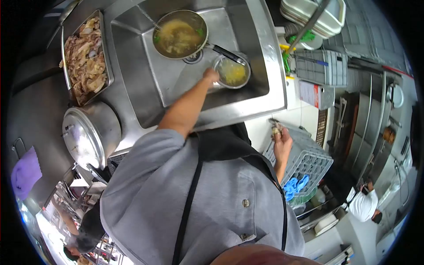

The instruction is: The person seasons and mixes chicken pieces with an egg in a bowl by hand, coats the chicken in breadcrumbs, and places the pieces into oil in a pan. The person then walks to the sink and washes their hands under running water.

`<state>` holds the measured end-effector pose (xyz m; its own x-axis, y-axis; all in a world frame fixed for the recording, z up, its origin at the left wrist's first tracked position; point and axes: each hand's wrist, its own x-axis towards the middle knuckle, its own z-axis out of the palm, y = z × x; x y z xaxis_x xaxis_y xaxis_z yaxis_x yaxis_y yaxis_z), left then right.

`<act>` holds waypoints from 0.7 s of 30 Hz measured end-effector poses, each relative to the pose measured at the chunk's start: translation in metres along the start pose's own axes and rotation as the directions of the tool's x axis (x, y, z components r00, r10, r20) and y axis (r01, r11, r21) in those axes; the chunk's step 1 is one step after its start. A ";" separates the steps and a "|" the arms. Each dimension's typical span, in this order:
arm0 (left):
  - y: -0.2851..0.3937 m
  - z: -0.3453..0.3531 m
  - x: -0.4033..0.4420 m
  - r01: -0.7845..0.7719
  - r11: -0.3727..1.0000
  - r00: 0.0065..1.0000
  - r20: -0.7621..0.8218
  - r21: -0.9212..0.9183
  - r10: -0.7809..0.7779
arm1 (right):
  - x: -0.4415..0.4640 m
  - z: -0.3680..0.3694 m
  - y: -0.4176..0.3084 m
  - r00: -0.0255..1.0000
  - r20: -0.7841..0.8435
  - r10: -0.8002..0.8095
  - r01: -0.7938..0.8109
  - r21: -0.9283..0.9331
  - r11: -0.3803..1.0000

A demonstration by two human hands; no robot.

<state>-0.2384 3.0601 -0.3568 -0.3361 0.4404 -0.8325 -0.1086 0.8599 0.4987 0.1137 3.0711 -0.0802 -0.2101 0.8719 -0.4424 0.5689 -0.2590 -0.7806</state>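
Observation:
My left hand (211, 76) reaches into the steel sink (176, 81), fingers closed at the near left rim of a small round metal bowl (247, 73). Cloudy water with yellow bits sits in this bowl. Beside it, a frying pan (179, 37) holds brownish water and green scraps, and its black handle (226, 54) passes over the bowl's far edge. A thin stream of water seems to run into the pan from the upper left. Out past the sink's right front corner, my right hand (282, 140) is closed round a small yellowish-grey wad, partly hidden by the fingers.
Left of the sink stand a tray of meat pieces (86, 62) and a large lidded pot (90, 132). A grey crate (309, 165) with blue gloves (296, 187) is below my right hand. White trays (316, 15) are stacked upper right. Other people work at lower left and far right.

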 end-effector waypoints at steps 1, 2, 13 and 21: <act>0.011 0.001 -0.032 -0.091 0.959 0.967 -0.205 0.269 0.149 | 0.012 0.005 -0.018 0.998 -0.012 -0.069 0.069 0.048 0.996; 0.028 -0.003 -0.054 -0.016 0.968 0.981 -0.181 0.252 0.064 | 0.025 0.009 -0.053 0.998 0.026 -0.058 0.059 -0.055 0.997; 0.255 -0.292 -0.061 -0.575 0.416 -0.132 -0.582 0.704 0.803 | 0.186 0.233 -0.270 0.618 0.542 -0.569 0.714 -0.084 0.695; 0.233 -0.298 -0.024 -0.228 0.162 0.192 -0.119 0.960 0.974 | 0.235 0.284 -0.254 0.670 0.653 -0.353 0.464 0.004 0.886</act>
<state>-0.5347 3.1730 -0.1481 -0.2816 0.8918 0.3542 0.9572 0.2868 0.0388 -0.3061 3.2243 -0.1110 -0.8612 0.4038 -0.3088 0.4034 0.1730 -0.8985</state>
